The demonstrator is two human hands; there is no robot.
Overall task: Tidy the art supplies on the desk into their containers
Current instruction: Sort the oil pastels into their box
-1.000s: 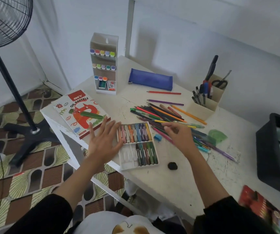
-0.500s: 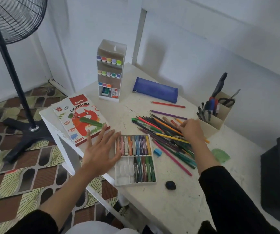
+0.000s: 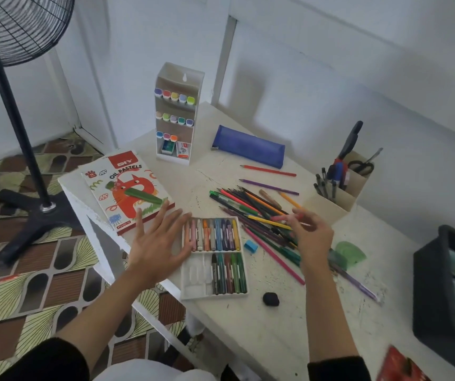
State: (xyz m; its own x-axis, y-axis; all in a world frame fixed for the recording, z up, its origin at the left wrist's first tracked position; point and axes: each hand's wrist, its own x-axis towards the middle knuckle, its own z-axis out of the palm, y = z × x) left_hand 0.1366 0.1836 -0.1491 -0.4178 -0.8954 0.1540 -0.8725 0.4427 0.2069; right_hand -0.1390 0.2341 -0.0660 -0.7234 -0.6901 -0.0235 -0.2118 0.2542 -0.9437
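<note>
White tray [image 3: 196,276] of pastels [image 3: 212,235]: left hand [image 3: 157,243] flat beside it, fingers spread wide; right hand [image 3: 311,235] over pencils [image 3: 248,204], fingers curled, blurred, can't tell any grip.

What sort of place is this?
Likely a home room: coloured pencils, an oil pastel tray and a marker rack on a white desk, a pedestal fan beside it.
</note>
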